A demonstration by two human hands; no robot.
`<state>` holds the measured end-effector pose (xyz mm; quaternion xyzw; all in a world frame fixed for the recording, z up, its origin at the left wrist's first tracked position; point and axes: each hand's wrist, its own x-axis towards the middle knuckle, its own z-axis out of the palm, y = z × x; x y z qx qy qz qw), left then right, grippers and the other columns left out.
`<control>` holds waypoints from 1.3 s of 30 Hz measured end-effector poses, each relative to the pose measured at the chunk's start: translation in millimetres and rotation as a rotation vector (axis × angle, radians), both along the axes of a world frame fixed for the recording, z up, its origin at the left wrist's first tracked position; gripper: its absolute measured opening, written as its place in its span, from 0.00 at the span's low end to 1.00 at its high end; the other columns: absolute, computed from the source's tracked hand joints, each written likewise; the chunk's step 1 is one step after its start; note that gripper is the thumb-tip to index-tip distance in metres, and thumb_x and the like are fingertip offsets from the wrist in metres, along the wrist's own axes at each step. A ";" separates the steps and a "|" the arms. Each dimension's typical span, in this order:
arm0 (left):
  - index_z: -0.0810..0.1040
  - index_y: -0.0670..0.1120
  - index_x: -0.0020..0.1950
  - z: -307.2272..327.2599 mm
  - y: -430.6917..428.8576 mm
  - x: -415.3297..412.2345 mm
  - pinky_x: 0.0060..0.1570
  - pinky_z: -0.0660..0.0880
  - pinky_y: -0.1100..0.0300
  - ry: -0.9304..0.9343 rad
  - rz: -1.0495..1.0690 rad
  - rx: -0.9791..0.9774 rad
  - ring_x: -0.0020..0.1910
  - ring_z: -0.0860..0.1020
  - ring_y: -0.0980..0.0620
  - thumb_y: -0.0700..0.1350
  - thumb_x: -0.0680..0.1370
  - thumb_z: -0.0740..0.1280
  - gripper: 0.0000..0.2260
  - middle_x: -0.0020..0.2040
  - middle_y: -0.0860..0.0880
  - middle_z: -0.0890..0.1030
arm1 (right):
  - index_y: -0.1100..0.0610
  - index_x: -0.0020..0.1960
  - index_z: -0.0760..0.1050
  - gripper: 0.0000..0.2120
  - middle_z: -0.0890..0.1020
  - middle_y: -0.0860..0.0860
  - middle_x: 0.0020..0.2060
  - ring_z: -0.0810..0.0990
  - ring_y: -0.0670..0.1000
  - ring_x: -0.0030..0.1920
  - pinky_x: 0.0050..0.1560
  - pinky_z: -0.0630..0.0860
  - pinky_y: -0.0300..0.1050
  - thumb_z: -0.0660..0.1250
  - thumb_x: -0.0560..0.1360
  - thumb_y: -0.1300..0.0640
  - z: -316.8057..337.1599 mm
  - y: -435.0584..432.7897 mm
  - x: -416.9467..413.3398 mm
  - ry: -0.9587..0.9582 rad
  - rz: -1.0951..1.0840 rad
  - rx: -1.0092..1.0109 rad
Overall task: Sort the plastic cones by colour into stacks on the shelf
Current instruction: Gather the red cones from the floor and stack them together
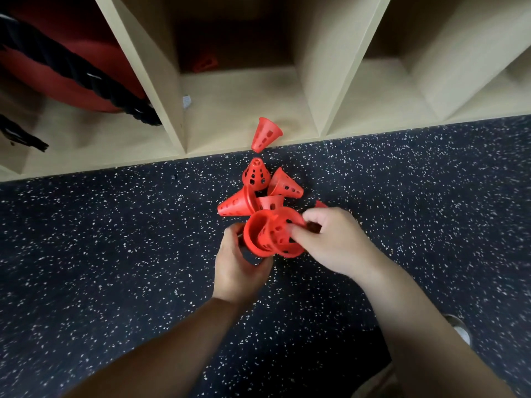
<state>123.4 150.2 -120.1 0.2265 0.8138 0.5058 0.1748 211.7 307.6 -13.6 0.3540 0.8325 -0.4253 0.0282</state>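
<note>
By the shelf's (115,165) edge, the left hand (240,265) is gripping a red cone (253,238), the right hand (333,242) is pinching a second cone (280,235); nesting them probably needs straighter alignment.

One wide-angle camera, worn on the head, is looking forward and steeply down from close above the left hand (240,268) and right hand (336,245), which are holding cones (273,234) mid-frame. It is facing the shelf (316,81) running across the top, with the floor (115,239) filling the rest.
</note>
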 end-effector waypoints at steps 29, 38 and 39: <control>0.70 0.60 0.57 -2.8 11.5 -25.3 0.50 0.76 0.68 -0.038 0.113 0.073 0.49 0.82 0.63 0.40 0.66 0.81 0.28 0.51 0.58 0.82 | 0.57 0.54 0.83 0.10 0.80 0.47 0.50 0.75 0.47 0.33 0.38 0.72 0.36 0.71 0.74 0.56 -27.5 -16.2 -31.2 0.681 -0.026 0.218; 0.70 0.53 0.61 -6.3 -8.4 -41.2 0.50 0.76 0.71 -0.050 0.154 0.011 0.50 0.80 0.65 0.44 0.66 0.82 0.30 0.53 0.59 0.80 | 0.52 0.64 0.79 0.18 0.79 0.44 0.59 0.80 0.45 0.56 0.60 0.76 0.46 0.71 0.75 0.56 -107.3 24.4 -69.5 0.189 0.083 0.302; 0.70 0.53 0.61 -5.8 -10.7 -41.5 0.50 0.76 0.71 -0.055 0.163 0.014 0.50 0.80 0.65 0.44 0.66 0.82 0.29 0.53 0.59 0.80 | 0.51 0.62 0.80 0.16 0.80 0.44 0.58 0.80 0.48 0.56 0.58 0.76 0.46 0.71 0.75 0.56 -109.3 22.9 -70.8 0.166 0.100 0.304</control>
